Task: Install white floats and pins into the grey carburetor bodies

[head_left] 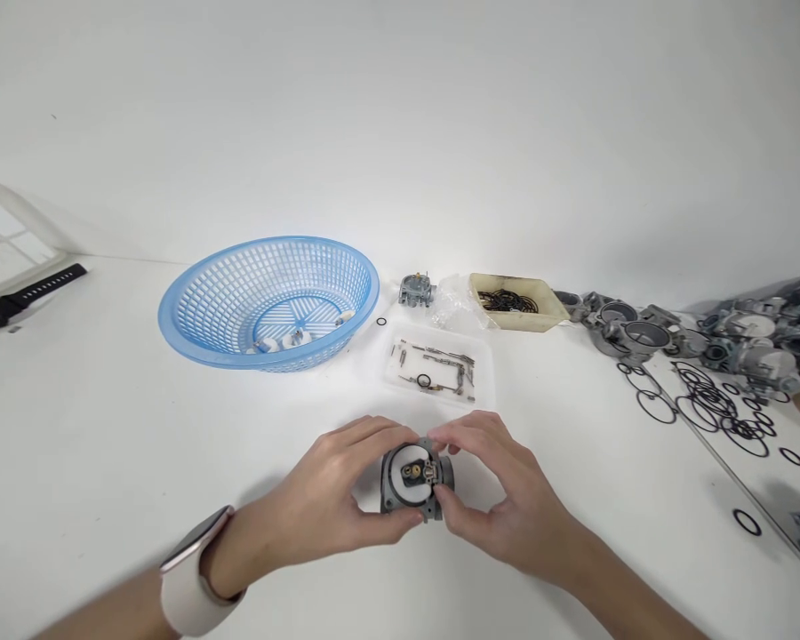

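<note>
White bench: L hand & R hand grip carb, R of basket; fingertip work, needs steady hold.

Clock centred on held metal body: 1 | hands: 2 | watches: 2 | blue basket, 11 o'clock: 1 | shallow tray, 12: 1 | yellowish tub, 1: 1 | black rings, 2–3: several, overlapping

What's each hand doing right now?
Left hand: closed around the metal part.
Right hand: gripping the same part's other side.
</note>
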`<state>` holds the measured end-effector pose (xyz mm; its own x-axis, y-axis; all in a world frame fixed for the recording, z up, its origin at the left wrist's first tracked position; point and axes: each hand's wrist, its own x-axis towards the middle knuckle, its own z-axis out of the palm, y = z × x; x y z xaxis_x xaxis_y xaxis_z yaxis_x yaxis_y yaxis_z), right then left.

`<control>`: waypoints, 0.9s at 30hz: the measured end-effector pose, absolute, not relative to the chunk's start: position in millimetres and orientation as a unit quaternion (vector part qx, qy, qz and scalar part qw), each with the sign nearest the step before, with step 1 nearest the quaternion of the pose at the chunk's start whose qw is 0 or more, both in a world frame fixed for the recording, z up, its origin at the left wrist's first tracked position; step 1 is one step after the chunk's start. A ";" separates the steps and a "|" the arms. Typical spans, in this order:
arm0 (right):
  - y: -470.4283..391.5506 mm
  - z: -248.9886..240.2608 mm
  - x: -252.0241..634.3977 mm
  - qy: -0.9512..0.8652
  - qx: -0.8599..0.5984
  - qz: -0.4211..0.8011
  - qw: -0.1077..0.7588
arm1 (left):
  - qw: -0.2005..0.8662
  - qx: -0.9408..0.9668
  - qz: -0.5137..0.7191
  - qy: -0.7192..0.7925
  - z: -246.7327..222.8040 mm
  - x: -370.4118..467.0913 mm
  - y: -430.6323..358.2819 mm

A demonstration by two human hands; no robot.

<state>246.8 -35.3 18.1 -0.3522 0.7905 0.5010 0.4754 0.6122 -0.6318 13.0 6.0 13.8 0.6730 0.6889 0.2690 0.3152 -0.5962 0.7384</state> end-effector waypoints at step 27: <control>-38.3 16.9 247.6 -0.794 -0.402 0.225 0.396 | 0.344 0.851 0.256 0.304 15.8 12.8 6.1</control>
<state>247.6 -38.3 16.9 -0.3623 0.8174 0.4479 0.4606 0.5748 -0.6763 12.8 6.1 15.8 0.6836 0.6939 0.2263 0.3415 -0.5781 0.7411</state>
